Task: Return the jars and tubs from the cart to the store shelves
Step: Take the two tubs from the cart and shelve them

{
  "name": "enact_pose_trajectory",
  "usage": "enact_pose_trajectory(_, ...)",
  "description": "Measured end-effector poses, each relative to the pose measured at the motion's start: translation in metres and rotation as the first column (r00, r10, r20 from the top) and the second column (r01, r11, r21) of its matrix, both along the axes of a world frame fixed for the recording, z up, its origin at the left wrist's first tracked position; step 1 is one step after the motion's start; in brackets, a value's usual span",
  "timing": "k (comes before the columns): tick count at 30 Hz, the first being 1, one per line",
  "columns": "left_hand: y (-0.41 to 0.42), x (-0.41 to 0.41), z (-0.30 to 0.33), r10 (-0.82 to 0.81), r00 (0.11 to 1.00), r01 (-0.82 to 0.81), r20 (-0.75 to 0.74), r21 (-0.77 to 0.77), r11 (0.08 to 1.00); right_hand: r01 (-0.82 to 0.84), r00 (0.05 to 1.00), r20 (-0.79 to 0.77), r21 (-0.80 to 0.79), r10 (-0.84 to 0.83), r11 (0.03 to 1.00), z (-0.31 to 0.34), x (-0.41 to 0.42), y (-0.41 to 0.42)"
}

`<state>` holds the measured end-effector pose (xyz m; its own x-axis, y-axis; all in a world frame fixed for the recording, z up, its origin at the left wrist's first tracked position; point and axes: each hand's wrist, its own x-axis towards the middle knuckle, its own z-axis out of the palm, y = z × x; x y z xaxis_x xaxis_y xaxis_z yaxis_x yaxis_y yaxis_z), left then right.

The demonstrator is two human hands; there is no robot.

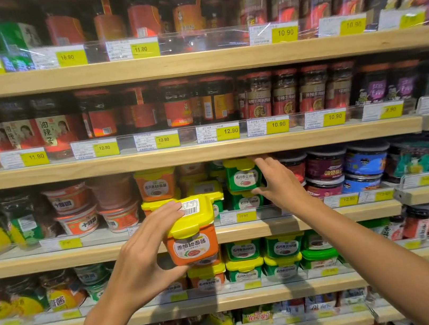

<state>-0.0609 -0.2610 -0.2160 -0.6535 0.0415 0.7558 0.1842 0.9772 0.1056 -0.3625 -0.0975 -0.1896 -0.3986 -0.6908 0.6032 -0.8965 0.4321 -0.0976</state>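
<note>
My left hand (144, 256) grips an orange tub with a yellow lid (193, 232), held in front of the third shelf (82, 255). My right hand (277, 180) is closed around a green tub with a yellow lid (242, 176), which sits on top of another green tub (247, 200) on that shelf. Just left of them stand matching orange tubs (155, 185), stacked two high. The cart is out of view.
Shelves above hold rows of dark sauce jars (176, 104) behind yellow price tags (227, 131). Red bowls (76, 211) stand to the left, round blue and maroon tubs (347, 167) to the right. The shelf below carries more green and orange tubs (264, 260).
</note>
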Motion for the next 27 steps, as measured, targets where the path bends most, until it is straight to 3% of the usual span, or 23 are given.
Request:
enact_pose_trajectory(5, 0.009, 0.001, 0.001, 0.013, 1.000, -0.013, 0.028, -0.007, 1.000, 0.099, 0.995, -0.003, 0.051, -0.099, 0.994, 0.001, 0.000, -0.001)
enact_pose_trajectory(10, 0.014, -0.003, 0.001, 0.018, 0.999, -0.018, 0.045, -0.002, 1.000, 0.020, 0.997, -0.078, 0.020, -0.019, 1.000, 0.000, 0.000, 0.003)
enact_pose_trajectory(14, 0.018, -0.006, 0.001, 0.011, 0.998, -0.011, 0.056, -0.012, 1.000, -0.015, 0.999, -0.050, -0.010, 0.014, 1.000, 0.001, 0.000, 0.004)
enact_pose_trajectory(27, 0.028, -0.010, -0.002, 0.024, 0.997, -0.024, 0.080, 0.006, 1.000, 0.094, 0.995, 0.019, 0.039, -0.095, 0.995, 0.000, 0.002, -0.010)
